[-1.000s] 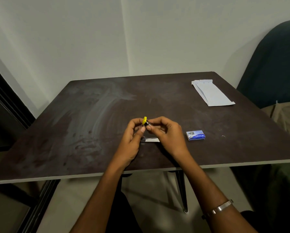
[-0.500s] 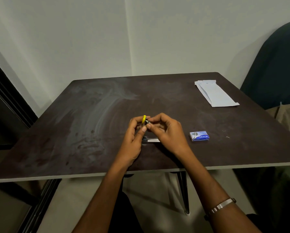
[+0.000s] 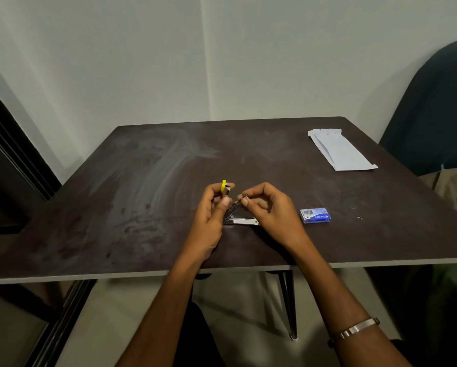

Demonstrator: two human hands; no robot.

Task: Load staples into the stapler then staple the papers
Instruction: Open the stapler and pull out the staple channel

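A small stapler (image 3: 239,217) with a yellow top lies swung open at the middle of the dark table (image 3: 148,181); its metal base rests flat on the surface. My left hand (image 3: 212,210) holds the raised yellow top between fingers and thumb. My right hand (image 3: 268,207) pinches the front end of the lifted metal staple channel. A blue staple box (image 3: 315,215) lies just right of my right hand. The folded white papers (image 3: 339,151) lie at the far right corner. Whether staples sit in the channel is too small to tell.
A dark cushioned chair (image 3: 439,107) stands beyond the table's right edge. Tiny loose staples (image 3: 359,218) lie right of the box. White walls meet in a corner behind the table. A dark door frame (image 3: 13,144) runs along the left.
My hands have drawn slightly apart: the yellow top stays up in my left hand, and my right fingers have moved right and down onto the metal channel.
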